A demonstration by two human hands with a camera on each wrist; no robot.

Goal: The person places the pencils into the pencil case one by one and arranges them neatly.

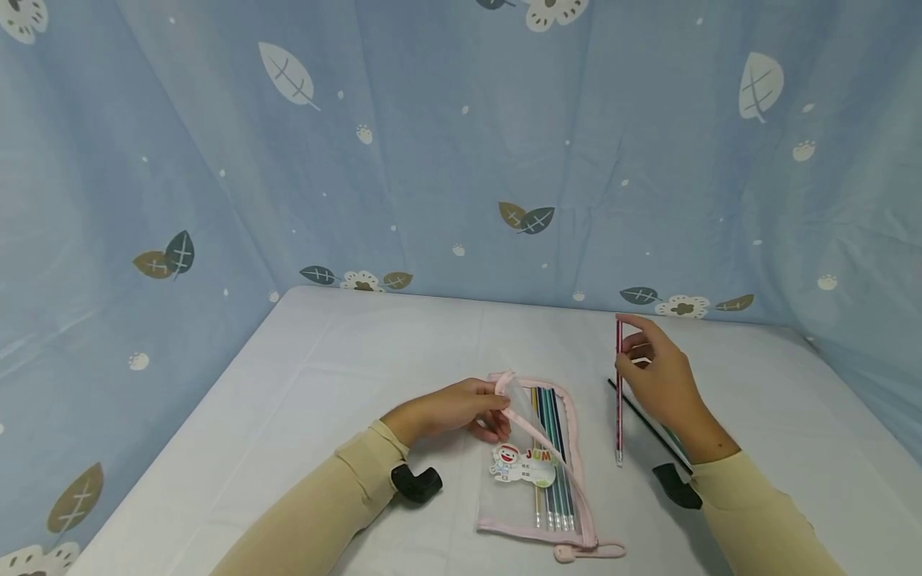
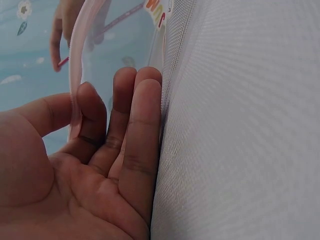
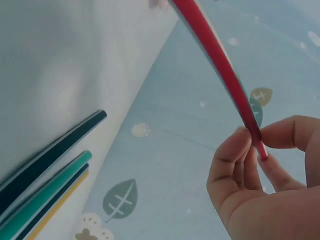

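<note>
A clear mesh pencil pouch [image 1: 497, 504] with pink trim and a cartoon label lies on the table, several pencils [image 1: 558, 448] side by side inside it. Between thumb and forefinger, my left hand [image 1: 457, 406] pinches the pouch's pink edge [image 2: 76, 65] and holds the top layer lifted. To the right, my right hand [image 1: 663, 384] holds a red pencil [image 1: 619, 416] above the table, its silvery end pointing down toward me. In the right wrist view, thumb and fingers pinch this red pencil [image 3: 220, 60] near one end.
Under the right forearm lie more pencils: a dark one [image 1: 651, 424], a green one [image 3: 50, 195] and a yellow one [image 3: 60, 202]. A pink zipper strap [image 1: 608, 550] sticks out at the pouch's near corner. Blue patterned cloth [image 1: 461, 144] hangs behind the white table [image 1: 360, 360].
</note>
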